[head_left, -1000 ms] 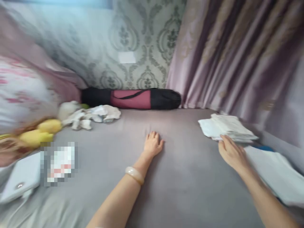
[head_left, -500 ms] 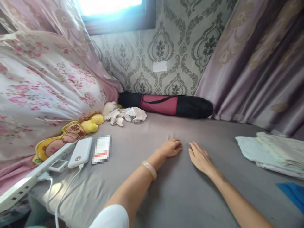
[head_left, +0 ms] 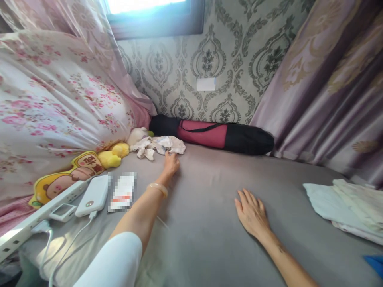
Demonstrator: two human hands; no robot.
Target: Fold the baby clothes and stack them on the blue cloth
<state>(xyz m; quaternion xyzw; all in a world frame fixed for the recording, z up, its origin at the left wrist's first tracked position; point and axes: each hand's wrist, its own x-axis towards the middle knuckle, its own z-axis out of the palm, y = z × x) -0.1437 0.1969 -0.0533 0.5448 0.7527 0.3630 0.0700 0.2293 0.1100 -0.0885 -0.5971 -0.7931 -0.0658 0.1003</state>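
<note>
My left hand (head_left: 171,164), with a pale bangle (head_left: 158,189) on its wrist, reaches to the near edge of a crumpled white patterned cloth (head_left: 175,144). Its fingers are bent and closed at the cloth's edge; the fingertips are partly hidden. The cloth lies bunched on the grey bed sheet (head_left: 206,223), not lifted. To the right, my right hand (head_left: 253,213) rests palm down on the sheet, fingers spread and holding nothing.
Behind lies a long black and dark red bag (head_left: 206,133). Plush toys (head_left: 115,154), a power strip (head_left: 44,207), a white power bank (head_left: 94,195) and a blurred packet (head_left: 122,192) line the left. Folded cloths (head_left: 344,203) sit at right, near a blue item (head_left: 375,265).
My left hand has moved left and away from me, from the bare sheet to the crumpled cloth. My right hand sits slightly nearer with fingers more spread. The view has shifted a little.
</note>
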